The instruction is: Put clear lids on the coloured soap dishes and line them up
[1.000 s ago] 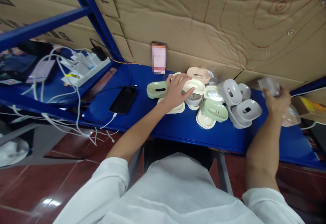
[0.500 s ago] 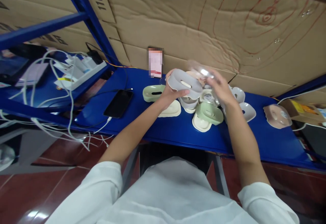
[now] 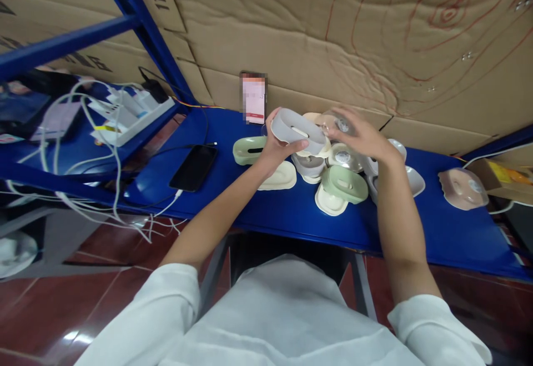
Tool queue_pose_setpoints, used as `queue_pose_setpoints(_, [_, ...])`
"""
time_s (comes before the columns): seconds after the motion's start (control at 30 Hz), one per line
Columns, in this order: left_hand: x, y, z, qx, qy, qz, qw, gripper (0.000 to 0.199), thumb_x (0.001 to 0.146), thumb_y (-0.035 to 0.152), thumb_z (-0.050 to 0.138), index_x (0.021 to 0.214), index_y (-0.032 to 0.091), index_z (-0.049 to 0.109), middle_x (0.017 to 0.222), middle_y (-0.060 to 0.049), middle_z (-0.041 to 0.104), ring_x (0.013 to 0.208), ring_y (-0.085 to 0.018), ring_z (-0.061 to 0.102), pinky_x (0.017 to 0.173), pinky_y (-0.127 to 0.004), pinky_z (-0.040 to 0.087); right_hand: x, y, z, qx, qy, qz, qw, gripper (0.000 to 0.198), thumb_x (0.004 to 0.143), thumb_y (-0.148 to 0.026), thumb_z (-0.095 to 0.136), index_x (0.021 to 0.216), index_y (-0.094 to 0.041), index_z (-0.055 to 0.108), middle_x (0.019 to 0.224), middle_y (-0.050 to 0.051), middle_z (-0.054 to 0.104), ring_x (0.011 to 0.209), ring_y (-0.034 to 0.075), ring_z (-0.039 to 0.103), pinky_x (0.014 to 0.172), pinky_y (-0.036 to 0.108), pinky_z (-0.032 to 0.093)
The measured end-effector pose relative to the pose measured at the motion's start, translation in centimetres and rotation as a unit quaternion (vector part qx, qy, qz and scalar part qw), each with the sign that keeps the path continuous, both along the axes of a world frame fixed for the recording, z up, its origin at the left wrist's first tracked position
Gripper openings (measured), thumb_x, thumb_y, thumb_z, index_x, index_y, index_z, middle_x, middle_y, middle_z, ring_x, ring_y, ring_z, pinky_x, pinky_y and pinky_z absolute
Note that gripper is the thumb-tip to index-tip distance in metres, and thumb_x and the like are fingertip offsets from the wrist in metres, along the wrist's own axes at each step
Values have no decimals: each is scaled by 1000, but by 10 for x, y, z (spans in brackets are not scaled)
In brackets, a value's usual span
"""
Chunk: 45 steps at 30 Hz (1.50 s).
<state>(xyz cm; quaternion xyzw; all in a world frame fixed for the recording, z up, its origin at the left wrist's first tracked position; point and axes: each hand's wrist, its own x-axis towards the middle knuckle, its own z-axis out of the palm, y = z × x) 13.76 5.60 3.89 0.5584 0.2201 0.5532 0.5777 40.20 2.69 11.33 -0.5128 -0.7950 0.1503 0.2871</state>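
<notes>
My left hand (image 3: 280,148) is closed around a grey plastic soap dish (image 3: 298,130) with a slot in its base, thumb along the near edge. My right hand (image 3: 366,134), slightly blurred, grips a clear domed lid (image 3: 335,123) with a round label, just right of the grey dish. Beneath and around them lie a pale green dish (image 3: 345,184) on a cream tray (image 3: 331,204), another clear lid (image 3: 347,158) and a second grey dish (image 3: 310,167). Left of these are a green dish (image 3: 246,151) and a cream tray (image 3: 283,177).
A lit phone (image 3: 254,99) leans on the cardboard wall (image 3: 291,33); a dark phone (image 3: 194,169) lies on the blue table (image 3: 266,221). Cables and a power strip (image 3: 144,121) crowd the left. A pink lidded dish (image 3: 463,188) and a cardboard box (image 3: 510,180) are right.
My right hand has moved the clear lid slightly down and to the right. My left hand keeps hold of the grey soap dish, almost in the same spot. The view has shifted a little.
</notes>
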Motion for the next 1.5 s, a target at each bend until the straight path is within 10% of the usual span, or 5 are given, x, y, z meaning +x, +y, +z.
queue_pose_setpoints(0.27, [-4,10,-7,50,-6,-14,999,104,72,68,93,157,40,40,151,-8,60,142,-30,59,118,-51,52,-71,-21,7,5,8,118,993,49,103,-56,65,148,-38,68,154,0,66,150,33,55,131,60,37])
queue_pose_setpoints(0.97, [-18,44,-41,244,333,226,882,88,98,85,46,161,24,48,179,-19,26,169,-39,21,135,-60,22,17,-24,28,28,-122,-151,981,51,99,-50,59,142,-26,71,147,10,71,134,31,67,118,48,49])
queue_pose_setpoints(1.1, [-17,25,-26,300,334,247,859,71,104,76,45,157,29,50,177,-14,30,166,-36,27,134,-60,25,104,-72,25,107,-145,-406,896,56,98,-60,52,139,-29,73,144,19,71,132,37,67,111,58,48])
queue_pose_setpoints(1.27, [-11,2,-10,332,369,256,829,56,107,68,44,147,31,57,171,-14,39,159,-35,38,127,-61,33,218,-152,-41,57,-122,-758,639,85,86,-76,45,157,-30,58,163,39,42,161,48,33,106,85,23])
queue_pose_setpoints(1.5, [-7,0,-14,347,372,261,821,47,108,61,49,136,26,64,164,-17,47,151,-36,46,121,-60,38,256,-195,-101,-31,-98,-706,701,118,59,-95,59,159,-34,46,147,49,47,144,62,50,94,85,36])
